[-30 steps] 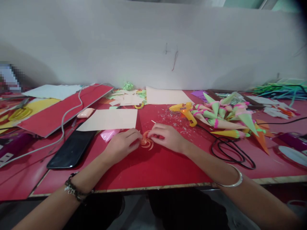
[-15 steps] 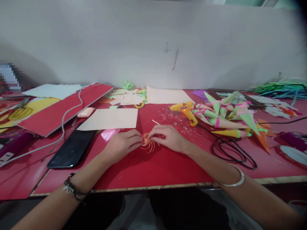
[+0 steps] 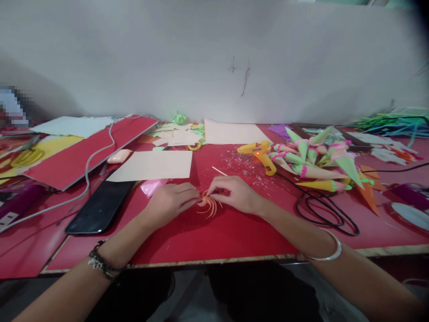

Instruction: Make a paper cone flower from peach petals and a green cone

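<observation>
Between my hands, low over the red table [image 3: 208, 241], is a small orange paper piece [image 3: 211, 210] cut into thin curling strips like a flower. My left hand [image 3: 172, 199] pinches its left side between thumb and fingertips. From the other side, my right hand [image 3: 234, 194] pinches its upper right part, and a thin pale stick [image 3: 219, 171] shows just behind that hand. The fingers hide the middle of the piece. Close behind my left hand lie a pink packet [image 3: 152, 187] and a cream paper sheet [image 3: 154, 165].
A yellow glue gun [image 3: 259, 154] lies right of centre, its black cord [image 3: 321, 212] looped in front. Beside it are several paper cones [image 3: 321, 161]. On the left are a black phone [image 3: 100, 208], a red board [image 3: 90, 152], a white cable [image 3: 89, 165] and yellow-handled scissors [image 3: 28, 156].
My hands stay almost in place, with small finger movements. The curled strips of the orange paper piece have turned slightly and show a little lower.
</observation>
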The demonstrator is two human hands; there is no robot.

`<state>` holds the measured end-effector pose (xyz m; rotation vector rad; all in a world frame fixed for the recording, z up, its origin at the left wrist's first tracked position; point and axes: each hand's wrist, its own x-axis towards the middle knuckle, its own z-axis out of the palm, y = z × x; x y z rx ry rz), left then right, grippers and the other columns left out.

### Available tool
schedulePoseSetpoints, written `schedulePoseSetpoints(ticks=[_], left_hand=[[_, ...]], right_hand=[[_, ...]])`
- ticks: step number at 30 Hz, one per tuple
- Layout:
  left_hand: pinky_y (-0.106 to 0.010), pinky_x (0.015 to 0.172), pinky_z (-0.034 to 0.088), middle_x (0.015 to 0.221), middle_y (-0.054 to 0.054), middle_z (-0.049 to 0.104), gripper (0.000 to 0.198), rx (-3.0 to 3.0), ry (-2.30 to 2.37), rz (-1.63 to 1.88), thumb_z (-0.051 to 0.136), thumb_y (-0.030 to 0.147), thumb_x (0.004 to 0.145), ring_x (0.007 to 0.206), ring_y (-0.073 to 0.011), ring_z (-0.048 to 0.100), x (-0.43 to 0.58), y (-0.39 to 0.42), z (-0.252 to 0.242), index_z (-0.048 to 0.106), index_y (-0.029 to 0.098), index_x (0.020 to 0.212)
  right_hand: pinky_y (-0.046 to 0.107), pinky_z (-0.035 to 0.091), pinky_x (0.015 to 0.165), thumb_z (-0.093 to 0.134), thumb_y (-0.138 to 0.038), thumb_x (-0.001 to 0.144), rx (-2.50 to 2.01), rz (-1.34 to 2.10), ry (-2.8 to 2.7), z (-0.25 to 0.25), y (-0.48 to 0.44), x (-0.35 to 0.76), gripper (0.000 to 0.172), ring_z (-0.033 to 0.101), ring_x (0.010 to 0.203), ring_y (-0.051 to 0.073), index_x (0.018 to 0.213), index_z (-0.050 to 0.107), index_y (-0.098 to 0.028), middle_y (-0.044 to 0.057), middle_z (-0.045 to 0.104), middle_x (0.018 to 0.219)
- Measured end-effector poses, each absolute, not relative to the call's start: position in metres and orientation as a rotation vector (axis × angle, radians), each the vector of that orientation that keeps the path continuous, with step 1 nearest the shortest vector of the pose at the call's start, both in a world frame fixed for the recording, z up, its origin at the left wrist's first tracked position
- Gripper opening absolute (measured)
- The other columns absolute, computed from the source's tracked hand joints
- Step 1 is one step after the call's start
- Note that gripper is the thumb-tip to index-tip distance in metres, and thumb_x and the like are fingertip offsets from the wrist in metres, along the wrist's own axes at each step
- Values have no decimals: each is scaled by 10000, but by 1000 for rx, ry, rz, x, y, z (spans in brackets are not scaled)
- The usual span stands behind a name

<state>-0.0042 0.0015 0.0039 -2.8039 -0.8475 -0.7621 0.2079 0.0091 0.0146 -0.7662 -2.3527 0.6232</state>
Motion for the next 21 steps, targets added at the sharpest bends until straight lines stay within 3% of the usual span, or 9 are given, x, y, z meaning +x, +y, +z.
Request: schedulePoseSetpoints(ticks=[7, 13, 21], left_hand=[[-187, 626, 434, 810, -24, 620, 211, -2884, -973, -770, 423, 272, 843, 726, -104, 577, -5, 3, 1, 595, 165, 782], [-187, 618, 431, 773, -15, 612, 200, -2957, -1016, -815, 442, 288, 835, 707, -98, 562, -5, 3, 1, 589, 167, 772], [-182, 604, 424, 758, -23, 615, 214, -3002, -900, -840, 441, 285, 837, 690, -98, 569, -3, 2, 3, 612, 167, 788]], right_hand=[[185, 399, 559, 542, -202, 769, -806, 651, -2294, 13, 8, 207, 60, 542, 625, 91, 743, 580, -164, 0, 615, 707], [205, 404, 638, 533, -183, 781, -749, 639, -2352, 14, 8, 208, 66, 547, 678, 101, 748, 586, -162, 8, 618, 735], [207, 410, 637, 532, -172, 776, -772, 660, -2373, 15, 8, 206, 65, 553, 680, 105, 751, 591, -167, 9, 623, 742]])
